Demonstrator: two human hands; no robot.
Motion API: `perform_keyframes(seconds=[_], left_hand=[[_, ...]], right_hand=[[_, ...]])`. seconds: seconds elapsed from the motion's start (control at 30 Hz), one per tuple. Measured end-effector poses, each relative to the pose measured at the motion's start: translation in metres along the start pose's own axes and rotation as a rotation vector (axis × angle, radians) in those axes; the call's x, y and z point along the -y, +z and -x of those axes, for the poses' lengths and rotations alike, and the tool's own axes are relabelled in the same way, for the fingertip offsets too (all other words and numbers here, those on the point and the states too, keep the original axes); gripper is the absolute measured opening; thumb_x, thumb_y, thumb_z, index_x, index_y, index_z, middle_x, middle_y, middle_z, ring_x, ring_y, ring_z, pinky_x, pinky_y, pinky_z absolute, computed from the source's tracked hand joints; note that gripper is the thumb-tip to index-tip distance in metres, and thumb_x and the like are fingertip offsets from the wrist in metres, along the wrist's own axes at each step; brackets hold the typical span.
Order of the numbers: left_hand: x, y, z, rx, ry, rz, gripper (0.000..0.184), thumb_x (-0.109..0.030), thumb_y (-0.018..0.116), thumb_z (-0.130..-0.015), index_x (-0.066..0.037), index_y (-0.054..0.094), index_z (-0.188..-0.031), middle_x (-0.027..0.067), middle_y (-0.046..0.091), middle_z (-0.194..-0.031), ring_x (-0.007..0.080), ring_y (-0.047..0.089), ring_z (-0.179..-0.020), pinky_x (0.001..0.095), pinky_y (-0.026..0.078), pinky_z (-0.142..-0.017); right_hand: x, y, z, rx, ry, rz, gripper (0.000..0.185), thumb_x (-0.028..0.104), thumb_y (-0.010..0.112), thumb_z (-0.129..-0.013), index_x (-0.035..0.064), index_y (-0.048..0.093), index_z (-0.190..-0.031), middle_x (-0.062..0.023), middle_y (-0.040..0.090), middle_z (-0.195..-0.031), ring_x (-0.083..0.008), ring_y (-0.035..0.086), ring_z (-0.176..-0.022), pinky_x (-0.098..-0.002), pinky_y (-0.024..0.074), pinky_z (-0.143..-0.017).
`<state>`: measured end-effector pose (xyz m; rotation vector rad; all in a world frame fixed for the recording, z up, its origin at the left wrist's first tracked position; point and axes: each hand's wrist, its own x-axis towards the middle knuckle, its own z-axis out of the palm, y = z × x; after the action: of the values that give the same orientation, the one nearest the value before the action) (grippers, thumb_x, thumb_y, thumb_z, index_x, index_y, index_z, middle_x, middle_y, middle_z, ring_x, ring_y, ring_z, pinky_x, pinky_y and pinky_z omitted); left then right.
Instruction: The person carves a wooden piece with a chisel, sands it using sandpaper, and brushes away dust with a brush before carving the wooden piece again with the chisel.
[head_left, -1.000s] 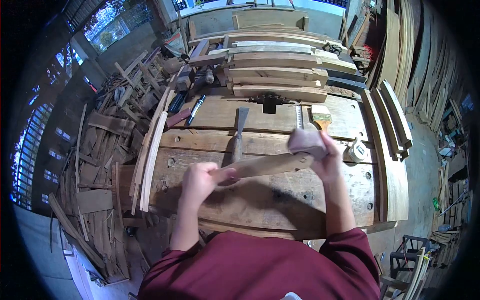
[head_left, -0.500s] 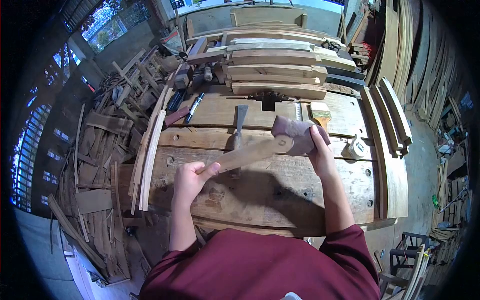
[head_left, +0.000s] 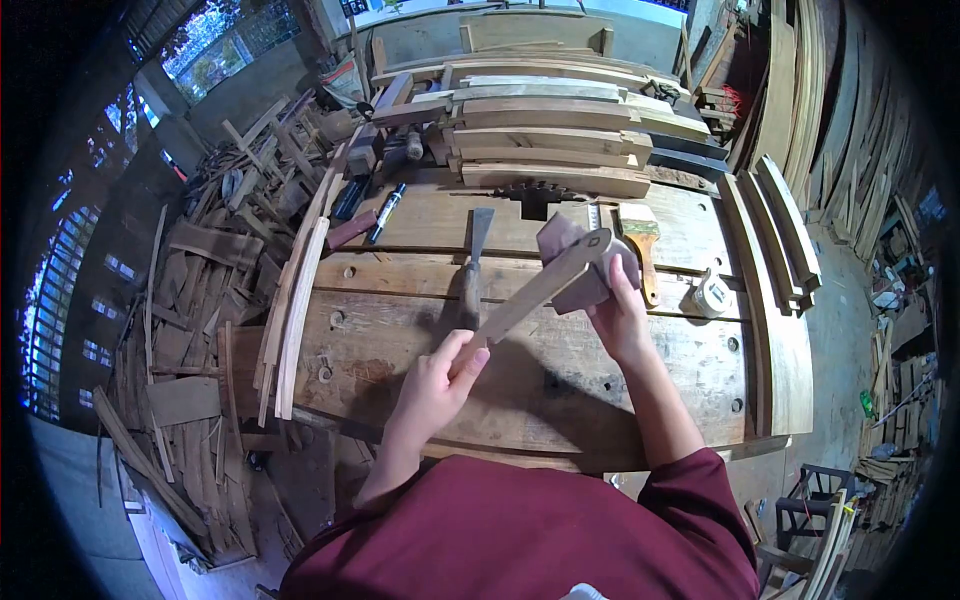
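My left hand (head_left: 440,380) is closed round the lower end of a pale wooden strip (head_left: 535,295), which slants up to the right over the bench. The strip's far end is rounded and has a small dark mark. A folded purplish-brown piece of sandpaper (head_left: 580,290) lies behind and against that end. My right hand (head_left: 620,315) grips the sandpaper at its right side, thumb on the near face. Just left of the strip, a chisel-like scraper (head_left: 481,240) with a wooden handle lies on the workbench (head_left: 450,395).
A brush (head_left: 640,235) and a white tape roll (head_left: 713,295) lie to the right. At the left are a marker (head_left: 388,213) and a maroon block (head_left: 352,228). A saw blade (head_left: 540,190) protrudes behind. Stacked boards (head_left: 550,145) line the back; long pieces edge both sides.
My left hand has moved right and down, tilting the strip more steeply. My right hand has shifted slightly left with the sandpaper, whose folds now face differently.
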<state>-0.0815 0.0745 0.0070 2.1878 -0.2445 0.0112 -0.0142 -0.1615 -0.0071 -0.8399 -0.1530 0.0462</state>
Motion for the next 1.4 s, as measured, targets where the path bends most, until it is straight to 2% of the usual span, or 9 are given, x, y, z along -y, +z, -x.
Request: perform_keyframes(seconds=[0.17,0.43,0.5,0.53,0.6,0.83,0.93,1.23,1.4], left_hand=[[0.005,0.007,0.003,0.061,0.013,0.000,0.039,-0.038,0.052,-0.093,-0.002,0.055,-0.110,0.0151,0.059,-0.066,0.0250,0.059,-0.057,0.0334,0.045,-0.057],[0.021,0.027,0.004,0.096,0.099,0.235,0.045,-0.041,0.043,-0.096,0.000,0.057,-0.111,0.0159,0.058,-0.069,0.0186,0.058,-0.063,0.0331,0.046,-0.062],[0.014,0.025,0.005,0.281,-0.111,0.246,0.038,-0.034,0.041,-0.099,-0.003,0.058,-0.112,-0.0002,0.050,-0.068,0.0092,0.045,-0.063,0.0255,0.039,-0.060],[0.016,0.027,0.005,0.282,-0.109,0.247,0.038,-0.034,0.041,-0.099,-0.003,0.058,-0.112,-0.0002,0.050,-0.068,0.0092,0.045,-0.063,0.0255,0.039,-0.060],[0.021,0.034,0.005,0.216,-0.120,0.081,0.044,-0.040,0.043,-0.096,-0.001,0.060,-0.107,0.0137,0.058,-0.069,0.0164,0.057,-0.063,0.0321,0.045,-0.060],[0.034,0.037,-0.002,-0.036,0.018,0.375,0.036,-0.026,0.064,-0.087,0.002,0.061,-0.110,0.0143,0.067,-0.079,0.0124,0.065,-0.077,0.0252,0.050,-0.070],[0.027,0.035,-0.002,-0.161,0.120,0.056,0.036,-0.022,0.064,-0.087,0.005,0.060,-0.110,0.0154,0.068,-0.084,0.0115,0.064,-0.078,0.0257,0.050,-0.069],[0.027,0.030,-0.001,-0.026,0.065,0.355,0.043,-0.026,0.069,-0.083,0.006,0.060,-0.110,0.0199,0.068,-0.086,0.0209,0.068,-0.081,0.0295,0.052,-0.066],[0.021,0.024,-0.002,-0.146,0.103,0.078,0.042,-0.025,0.069,-0.083,0.006,0.059,-0.111,0.0190,0.068,-0.087,0.0201,0.068,-0.081,0.0291,0.052,-0.067]], right_hand=[[0.006,-0.004,0.000,-0.077,0.005,-0.018,0.034,0.020,0.058,-0.090,0.0081,0.046,-0.120,-0.0020,0.058,-0.103,-0.0102,0.058,-0.090,-0.0239,0.0482,-0.070],[0.001,-0.004,-0.004,-0.120,-0.030,0.047,0.039,0.011,0.063,-0.085,0.0046,0.046,-0.119,-0.0047,0.056,-0.105,-0.0147,0.057,-0.096,-0.0296,0.0470,-0.084],[-0.001,-0.006,-0.005,-0.131,-0.007,0.025,0.041,0.008,0.065,-0.083,0.0035,0.045,-0.120,-0.0059,0.054,-0.107,-0.0161,0.055,-0.101,-0.0316,0.0446,-0.088],[-0.002,-0.005,-0.005,-0.157,-0.034,0.053,0.040,0.009,0.064,-0.084,0.0042,0.045,-0.120,-0.0051,0.055,-0.106,-0.0152,0.056,-0.098,-0.0308,0.0465,-0.086],[-0.001,-0.005,-0.005,-0.185,-0.063,0.083,0.039,0.009,0.062,-0.085,0.0050,0.045,-0.120,-0.0042,0.056,-0.105,-0.0144,0.058,-0.096,-0.0300,0.0484,-0.084],[-0.006,-0.012,-0.005,-0.166,-0.068,0.136,0.036,0.010,0.058,-0.089,0.0037,0.044,-0.121,-0.0054,0.056,-0.109,-0.0152,0.057,-0.099,-0.0317,0.0496,-0.084],[-0.008,-0.009,-0.005,-0.171,-0.042,0.151,0.036,0.012,0.056,-0.091,0.0038,0.043,-0.123,-0.0057,0.056,-0.110,-0.0158,0.057,-0.101,-0.0318,0.0507,-0.083],[0.006,-0.003,0.001,-0.133,-0.028,0.074,0.035,0.011,0.058,-0.090,0.0047,0.044,-0.121,-0.0070,0.056,-0.111,-0.0162,0.059,-0.097,-0.0306,0.0518,-0.081],[-0.007,-0.003,-0.003,-0.206,-0.004,0.047,0.031,0.011,0.058,-0.090,0.0048,0.047,-0.118,-0.0069,0.058,-0.109,-0.0152,0.060,-0.097,-0.0291,0.0527,-0.081]])
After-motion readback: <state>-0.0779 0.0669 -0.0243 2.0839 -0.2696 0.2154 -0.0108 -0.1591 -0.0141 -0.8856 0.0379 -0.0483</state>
